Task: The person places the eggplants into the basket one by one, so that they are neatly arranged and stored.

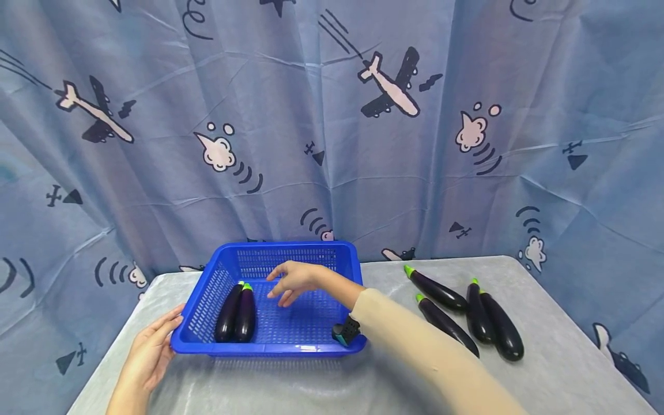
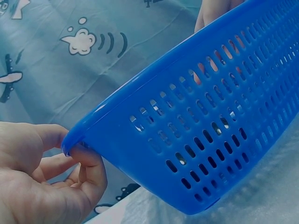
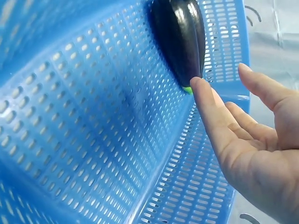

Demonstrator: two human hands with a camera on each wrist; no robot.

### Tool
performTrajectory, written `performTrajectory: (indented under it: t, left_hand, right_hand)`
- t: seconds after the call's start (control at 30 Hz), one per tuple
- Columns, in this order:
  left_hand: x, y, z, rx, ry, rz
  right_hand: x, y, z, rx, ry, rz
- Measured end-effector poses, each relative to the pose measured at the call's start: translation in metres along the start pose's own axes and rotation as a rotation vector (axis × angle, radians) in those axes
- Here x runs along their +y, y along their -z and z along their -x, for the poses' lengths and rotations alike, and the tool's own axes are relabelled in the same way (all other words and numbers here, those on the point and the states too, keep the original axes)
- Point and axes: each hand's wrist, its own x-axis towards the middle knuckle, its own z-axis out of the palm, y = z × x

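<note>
The place looks like a staged recording set rather than a lived-in room. A blue curtain (image 1: pixel 332 115) printed with cartoon airplanes and clouds hangs creased across the whole background, hiding any walls. In front of it stands a single table (image 1: pixel 560 369) draped in a wrinkled grey cloth. The only goods on it are a blue plastic basket (image 1: pixel 290 253) and several eggplants (image 1: pixel 487 317), laid out like props.
</note>
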Motion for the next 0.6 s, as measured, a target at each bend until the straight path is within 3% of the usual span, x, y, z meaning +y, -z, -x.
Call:
performTrajectory:
  t: [0.33,0.6]
  left_hand:
    - [0.0,0.0,-0.001,0.009,0.01,-0.009]
    - [0.0,0.0,0.0,0.006,0.004,-0.012]
  right_hand:
    - [-0.008,0.008,0.022,0.009,0.043,0.002]
    - [-0.015,0.018,0.038,0.043,0.101,0.07]
